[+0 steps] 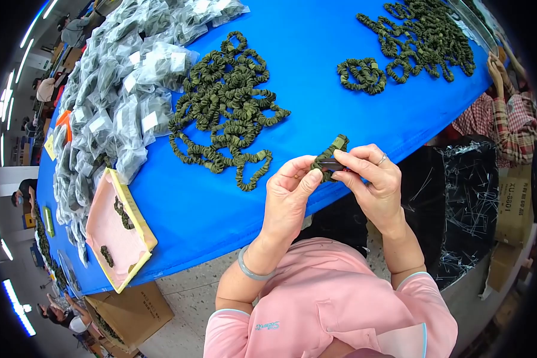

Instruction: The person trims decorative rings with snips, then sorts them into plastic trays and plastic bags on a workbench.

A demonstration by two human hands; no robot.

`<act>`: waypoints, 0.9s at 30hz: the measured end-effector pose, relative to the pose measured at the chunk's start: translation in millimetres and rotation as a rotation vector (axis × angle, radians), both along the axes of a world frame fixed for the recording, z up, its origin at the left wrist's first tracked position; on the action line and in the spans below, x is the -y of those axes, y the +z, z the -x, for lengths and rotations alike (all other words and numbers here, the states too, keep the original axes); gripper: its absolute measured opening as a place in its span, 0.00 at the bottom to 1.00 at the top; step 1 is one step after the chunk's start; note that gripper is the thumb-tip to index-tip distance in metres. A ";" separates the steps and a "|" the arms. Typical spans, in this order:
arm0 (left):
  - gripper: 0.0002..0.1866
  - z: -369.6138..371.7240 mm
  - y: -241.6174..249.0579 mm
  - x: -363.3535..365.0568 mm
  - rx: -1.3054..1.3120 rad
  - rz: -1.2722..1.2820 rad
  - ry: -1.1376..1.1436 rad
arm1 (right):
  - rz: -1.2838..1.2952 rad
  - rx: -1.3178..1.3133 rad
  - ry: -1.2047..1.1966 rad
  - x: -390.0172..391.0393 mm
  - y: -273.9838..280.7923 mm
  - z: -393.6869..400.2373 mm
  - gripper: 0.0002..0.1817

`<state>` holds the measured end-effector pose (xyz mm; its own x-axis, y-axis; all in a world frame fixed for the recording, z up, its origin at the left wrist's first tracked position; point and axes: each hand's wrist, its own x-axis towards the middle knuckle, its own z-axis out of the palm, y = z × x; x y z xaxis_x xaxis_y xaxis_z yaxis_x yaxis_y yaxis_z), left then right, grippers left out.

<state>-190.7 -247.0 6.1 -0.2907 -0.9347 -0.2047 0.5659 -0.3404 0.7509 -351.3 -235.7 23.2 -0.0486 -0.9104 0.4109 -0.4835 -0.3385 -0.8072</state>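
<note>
In the head view, my left hand [291, 194] pinches a dark green scrunchie [339, 143] just past the table's front edge. My right hand [373, 182], with a ring on one finger, is closed on a small dark, narrow tool [334, 166] whose exact kind I cannot make out. Its tip lies against the scrunchie, between the two hands. Part of the scrunchie is hidden behind my fingers. A loose heap of similar green scrunchies [224, 107] lies on the blue table beyond my left hand.
More scrunchies [429, 42] are piled at the far right, beside a co-worker's hands [500, 71]. Clear packed bags [119, 89] heap up on the left. A yellow-edged pink tray [122, 253] holds a few scrunchies. A black sheet-lined bin [468, 203] stands right, with scattered pale strips.
</note>
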 end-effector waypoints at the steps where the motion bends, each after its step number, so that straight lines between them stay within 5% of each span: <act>1: 0.14 -0.1 0.2 0.0 0.010 0.003 0.009 | 0.018 -0.026 0.001 0.7 -0.4 0.4 0.17; 4: 0.14 -0.5 -0.3 0.2 0.028 0.011 0.030 | 0.056 -0.078 0.005 4.4 -0.3 1.0 0.16; 9: 0.13 -3.0 -5.5 2.0 0.074 0.009 0.031 | -0.255 0.080 0.027 19.8 10.8 2.5 0.17; 13: 0.13 -2.5 -3.7 6.7 0.410 0.176 0.117 | -0.463 0.165 0.182 55.0 -23.4 30.2 0.19; 15: 0.14 -29.4 -0.4 17.6 1.179 0.825 0.298 | -0.269 0.007 -0.212 75.0 -28.6 52.1 0.21; 16: 0.14 -42.8 1.1 18.7 1.184 0.819 0.304 | -0.270 0.007 -0.203 74.8 -26.9 55.8 0.21; 18: 0.17 -62.2 3.0 19.7 1.726 0.926 0.207 | -0.199 0.024 -0.409 75.4 -19.4 58.4 0.22; 24: 0.14 -58.9 2.6 6.2 1.139 0.492 0.183 | -0.279 0.248 -0.033 28.3 -6.2 -10.6 0.20; 27: 0.14 -46.6 5.5 -1.2 0.501 0.118 0.181 | -0.201 0.231 0.063 11.1 -4.5 -25.7 0.19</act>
<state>-144.0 -245.8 11.6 -0.0168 -0.9857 -0.1677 0.1703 -0.1681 0.9710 -325.6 -246.8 18.7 -0.0609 -0.9764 0.2073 -0.2630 -0.1846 -0.9470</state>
